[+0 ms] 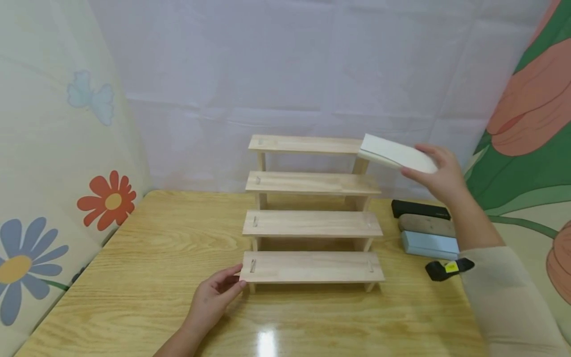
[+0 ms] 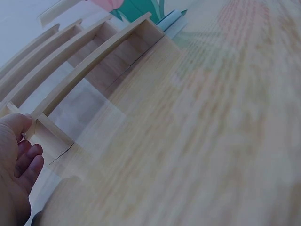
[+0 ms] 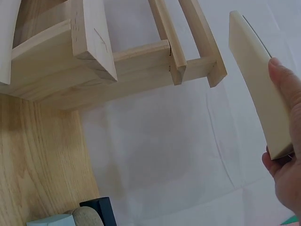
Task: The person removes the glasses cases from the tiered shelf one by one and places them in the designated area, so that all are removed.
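A wooden four-step display stand (image 1: 312, 223) stands on the table, its steps rising toward the back. My left hand (image 1: 214, 300) pinches the left end of the lowest step, thumb in front; the left wrist view shows the thumb at the step's corner (image 2: 35, 117). Up by the right end of the top step, my right hand (image 1: 439, 171) holds a long white glasses case (image 1: 397, 152) by its right end. The case (image 3: 258, 80) is raised and tilted, with a seam along its side. In the right wrist view it is apart from the stand (image 3: 197, 70).
Right of the stand lie a black case (image 1: 419, 209), a grey-brown rounded case (image 1: 426, 224) and a light blue case (image 1: 430, 244) in a row. In front of them is a black strap-like item (image 1: 439, 271) with a yellow label. A white cloth (image 1: 223, 74) hangs behind the table.
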Demonstrator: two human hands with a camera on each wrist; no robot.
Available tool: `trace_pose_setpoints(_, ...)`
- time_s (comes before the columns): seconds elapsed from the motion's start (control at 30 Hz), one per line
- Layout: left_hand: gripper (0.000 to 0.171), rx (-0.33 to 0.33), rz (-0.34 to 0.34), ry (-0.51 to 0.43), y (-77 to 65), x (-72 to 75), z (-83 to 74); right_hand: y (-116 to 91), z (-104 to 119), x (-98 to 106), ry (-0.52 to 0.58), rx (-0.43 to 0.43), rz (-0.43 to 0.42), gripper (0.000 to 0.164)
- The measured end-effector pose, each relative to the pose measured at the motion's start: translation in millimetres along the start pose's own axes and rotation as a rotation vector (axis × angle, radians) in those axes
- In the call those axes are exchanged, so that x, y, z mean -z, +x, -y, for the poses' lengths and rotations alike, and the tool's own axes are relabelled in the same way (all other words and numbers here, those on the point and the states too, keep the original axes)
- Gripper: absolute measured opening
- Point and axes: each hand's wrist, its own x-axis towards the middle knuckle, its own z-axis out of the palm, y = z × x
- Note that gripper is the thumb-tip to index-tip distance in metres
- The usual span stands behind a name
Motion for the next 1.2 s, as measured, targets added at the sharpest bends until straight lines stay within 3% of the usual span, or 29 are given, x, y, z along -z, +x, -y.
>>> trace_pose_setpoints(1.2, 0.038, -0.024, -0.001, 0.003, 0.9, -0.3, 3.1, -36.2, -45.2, 21.2, -0.11, -0.038, -0.044, 0.078)
